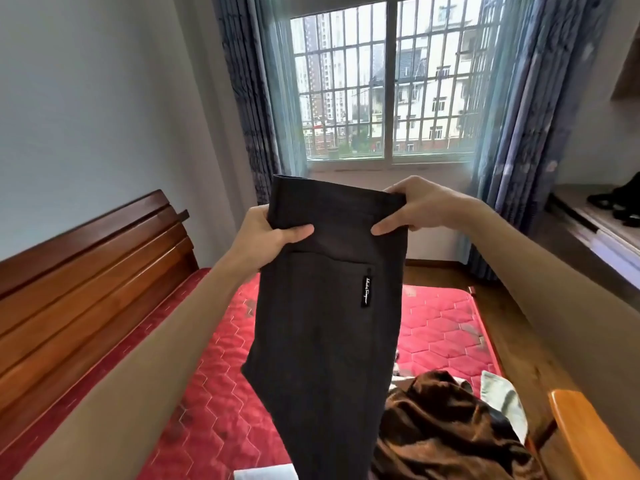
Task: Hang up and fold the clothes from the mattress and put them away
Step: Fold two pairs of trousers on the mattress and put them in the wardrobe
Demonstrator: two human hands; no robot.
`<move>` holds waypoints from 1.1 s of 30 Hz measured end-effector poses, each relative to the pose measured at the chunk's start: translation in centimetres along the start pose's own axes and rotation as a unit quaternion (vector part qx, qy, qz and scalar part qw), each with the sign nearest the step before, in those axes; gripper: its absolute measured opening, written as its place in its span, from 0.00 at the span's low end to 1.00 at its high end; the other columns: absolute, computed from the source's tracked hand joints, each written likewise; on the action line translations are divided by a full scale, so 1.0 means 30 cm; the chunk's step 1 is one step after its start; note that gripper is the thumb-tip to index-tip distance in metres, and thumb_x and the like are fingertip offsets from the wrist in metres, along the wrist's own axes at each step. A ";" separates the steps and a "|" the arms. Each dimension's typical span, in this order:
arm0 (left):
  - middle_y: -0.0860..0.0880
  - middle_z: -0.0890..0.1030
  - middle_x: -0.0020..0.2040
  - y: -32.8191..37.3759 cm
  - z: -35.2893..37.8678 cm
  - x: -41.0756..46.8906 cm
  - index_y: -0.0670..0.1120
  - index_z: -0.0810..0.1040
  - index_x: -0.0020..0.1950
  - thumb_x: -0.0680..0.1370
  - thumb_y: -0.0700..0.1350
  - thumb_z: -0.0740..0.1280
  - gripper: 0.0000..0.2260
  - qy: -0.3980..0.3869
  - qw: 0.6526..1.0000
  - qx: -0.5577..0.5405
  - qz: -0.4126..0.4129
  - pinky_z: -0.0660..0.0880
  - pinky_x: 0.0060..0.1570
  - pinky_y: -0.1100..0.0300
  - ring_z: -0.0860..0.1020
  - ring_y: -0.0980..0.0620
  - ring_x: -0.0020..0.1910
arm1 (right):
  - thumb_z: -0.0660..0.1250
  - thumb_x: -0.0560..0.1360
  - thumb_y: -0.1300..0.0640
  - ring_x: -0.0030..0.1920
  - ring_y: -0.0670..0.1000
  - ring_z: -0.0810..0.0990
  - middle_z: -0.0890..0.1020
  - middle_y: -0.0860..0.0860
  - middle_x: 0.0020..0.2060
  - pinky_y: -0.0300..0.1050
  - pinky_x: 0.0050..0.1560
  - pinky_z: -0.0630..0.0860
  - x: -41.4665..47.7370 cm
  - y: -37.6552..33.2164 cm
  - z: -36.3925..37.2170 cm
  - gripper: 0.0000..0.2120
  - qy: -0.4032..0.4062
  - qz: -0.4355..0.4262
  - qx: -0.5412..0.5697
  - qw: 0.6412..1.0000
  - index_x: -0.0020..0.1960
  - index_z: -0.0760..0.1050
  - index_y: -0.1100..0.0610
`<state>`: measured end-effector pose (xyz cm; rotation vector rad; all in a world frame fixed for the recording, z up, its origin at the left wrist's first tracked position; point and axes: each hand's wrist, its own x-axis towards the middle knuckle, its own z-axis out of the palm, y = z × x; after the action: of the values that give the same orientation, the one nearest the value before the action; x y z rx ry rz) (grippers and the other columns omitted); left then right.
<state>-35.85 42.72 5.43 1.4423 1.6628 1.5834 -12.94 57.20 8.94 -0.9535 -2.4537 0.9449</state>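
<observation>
Currently holds dark trousers (325,306) aloft above the mattress (443,327), waistband pinched in left hand (273,237) and right hand (415,209), fingers (401,189) curled round cloth. Handles soft, limp, probably light; best taken at waistband corners.

At the top centre we see a barred window (388,88) with apartment blocks beyond it, flanked by blue curtains (519,133). A white wall (86,98) fills the upper left, above a slatted wooden headboard (86,271). At the right edge, a ledge (585,216) bears a black item (620,200) we cannot identify. An orange wooden rail (581,434) sits at the lower right.
</observation>
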 end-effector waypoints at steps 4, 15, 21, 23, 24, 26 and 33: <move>0.55 0.84 0.48 -0.036 -0.122 0.153 0.45 0.83 0.57 0.70 0.40 0.79 0.17 0.016 0.995 0.098 0.023 0.80 0.47 0.64 0.83 0.59 0.46 | 0.80 0.66 0.59 0.38 0.49 0.80 0.82 0.51 0.36 0.43 0.40 0.78 0.189 -0.057 0.034 0.08 0.067 -0.058 -0.032 0.996 0.41 0.82 0.58; 0.52 0.80 0.50 0.142 -0.340 0.503 0.40 0.82 0.60 0.69 0.49 0.80 0.23 0.158 0.941 0.242 0.178 0.72 0.42 0.73 0.79 0.57 0.51 | 0.77 0.67 0.56 0.44 0.49 0.72 0.76 0.52 0.40 0.40 0.42 0.63 0.489 -0.324 -0.107 0.13 0.324 -0.177 -0.158 0.916 0.46 0.79 0.62; 0.52 0.79 0.51 0.182 -0.312 0.445 0.39 0.81 0.62 0.70 0.47 0.79 0.23 0.139 0.938 0.232 0.216 0.70 0.39 0.81 0.78 0.57 0.51 | 0.77 0.67 0.56 0.41 0.49 0.70 0.75 0.53 0.37 0.39 0.34 0.64 0.429 -0.302 -0.137 0.13 0.348 -0.196 -0.153 0.904 0.45 0.79 0.63; 0.52 0.79 0.52 0.171 -0.282 0.392 0.39 0.81 0.62 0.71 0.46 0.79 0.23 0.121 0.946 0.223 0.200 0.70 0.39 0.81 0.77 0.57 0.52 | 0.77 0.67 0.56 0.40 0.50 0.70 0.74 0.53 0.36 0.37 0.33 0.63 0.376 -0.277 -0.117 0.13 0.337 -0.187 -0.159 0.909 0.44 0.78 0.63; 0.52 0.79 0.52 0.161 -0.265 0.362 0.39 0.80 0.63 0.71 0.44 0.78 0.23 0.111 0.952 0.215 0.189 0.69 0.39 0.81 0.77 0.57 0.52 | 0.77 0.67 0.56 0.40 0.50 0.70 0.74 0.53 0.35 0.36 0.32 0.63 0.344 -0.260 -0.105 0.13 0.328 -0.181 -0.161 0.913 0.43 0.78 0.64; 0.51 0.79 0.52 0.126 -0.228 0.292 0.39 0.81 0.62 0.70 0.42 0.79 0.22 0.093 0.960 0.204 0.167 0.69 0.38 0.80 0.77 0.56 0.52 | 0.78 0.67 0.56 0.40 0.51 0.70 0.73 0.52 0.33 0.34 0.32 0.63 0.266 -0.216 -0.071 0.13 0.307 -0.164 -0.156 0.924 0.41 0.77 0.62; 0.45 0.86 0.47 -0.126 -0.064 -0.083 0.38 0.85 0.51 0.61 0.56 0.81 0.27 0.015 0.977 0.197 0.080 0.81 0.49 0.45 0.82 0.53 0.49 | 0.81 0.63 0.52 0.39 0.53 0.76 0.80 0.54 0.36 0.37 0.35 0.65 -0.106 0.050 0.128 0.17 0.202 -0.111 -0.137 0.963 0.43 0.79 0.61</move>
<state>-38.00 40.41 1.65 1.7920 2.0076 1.4124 -11.96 54.05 4.89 -0.8319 -2.3030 0.3001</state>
